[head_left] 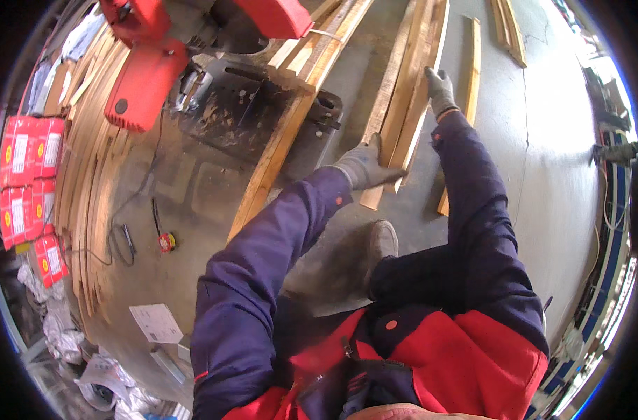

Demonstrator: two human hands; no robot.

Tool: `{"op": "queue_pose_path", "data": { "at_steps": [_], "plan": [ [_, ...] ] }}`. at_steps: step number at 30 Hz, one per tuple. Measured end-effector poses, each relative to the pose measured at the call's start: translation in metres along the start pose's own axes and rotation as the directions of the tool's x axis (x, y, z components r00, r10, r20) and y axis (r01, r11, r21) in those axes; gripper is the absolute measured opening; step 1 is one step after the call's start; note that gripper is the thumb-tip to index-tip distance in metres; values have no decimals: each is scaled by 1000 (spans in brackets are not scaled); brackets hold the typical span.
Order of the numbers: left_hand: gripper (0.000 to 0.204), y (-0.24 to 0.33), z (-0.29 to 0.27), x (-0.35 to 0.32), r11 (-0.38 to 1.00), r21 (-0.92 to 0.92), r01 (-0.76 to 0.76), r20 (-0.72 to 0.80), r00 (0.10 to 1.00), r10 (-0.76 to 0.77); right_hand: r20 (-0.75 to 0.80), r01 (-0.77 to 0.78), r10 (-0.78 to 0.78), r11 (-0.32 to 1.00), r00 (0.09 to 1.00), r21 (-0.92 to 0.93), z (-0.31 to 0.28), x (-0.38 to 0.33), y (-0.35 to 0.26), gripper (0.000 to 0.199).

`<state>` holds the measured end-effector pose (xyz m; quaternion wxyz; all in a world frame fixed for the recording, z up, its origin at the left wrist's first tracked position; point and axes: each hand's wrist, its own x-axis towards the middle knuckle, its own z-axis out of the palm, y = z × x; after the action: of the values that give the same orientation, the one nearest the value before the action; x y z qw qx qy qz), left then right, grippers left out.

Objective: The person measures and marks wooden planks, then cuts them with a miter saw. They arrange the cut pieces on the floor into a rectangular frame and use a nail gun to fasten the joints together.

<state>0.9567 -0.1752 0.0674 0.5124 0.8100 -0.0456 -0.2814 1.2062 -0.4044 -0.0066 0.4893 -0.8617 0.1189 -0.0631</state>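
Several long wooden boards (404, 98) lie side by side in front of me, running away toward the top of the view. My left hand (364, 166), in a grey glove, is closed around their near end, with the thumb on top and the fingers reaching across the end. Farther along, my right hand (441, 93), also gloved in grey, grips the right edge of the same boards; its thumb is partly hidden. A separate narrow board (471, 91) lies on the floor just right of that hand.
To the left stands a red machine (145, 84) with a dark metal base (228, 105); a long board (280, 150) rests across it. Stacked planks (88, 175), red boxes (32, 150), a tape measure (166, 242) and a cable (140, 189) lie farther left. My shoe (383, 241) is below the boards.
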Motion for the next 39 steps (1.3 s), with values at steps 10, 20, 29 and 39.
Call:
{"op": "queue_pose_path", "data": {
  "at_steps": [10,20,29,39],
  "plan": [
    [124,-159,-71,-256,852,371,370,-548,828,-121,-14,354,-362,903,932,245,127,-187,-53,36],
    [124,-328,89,-436,776,155,612,-620,671,-405,224,58,-27,989,974,-133,218,-272,-62,49],
    [81,-328,73,-445,772,103,627,-660,624,-419,182,120,-131,990,974,73,240,-276,-46,38],
    [75,-357,13,-452,789,79,609,-652,631,-421,293,88,-156,969,943,232,270,-268,-40,48]
  ]
}}
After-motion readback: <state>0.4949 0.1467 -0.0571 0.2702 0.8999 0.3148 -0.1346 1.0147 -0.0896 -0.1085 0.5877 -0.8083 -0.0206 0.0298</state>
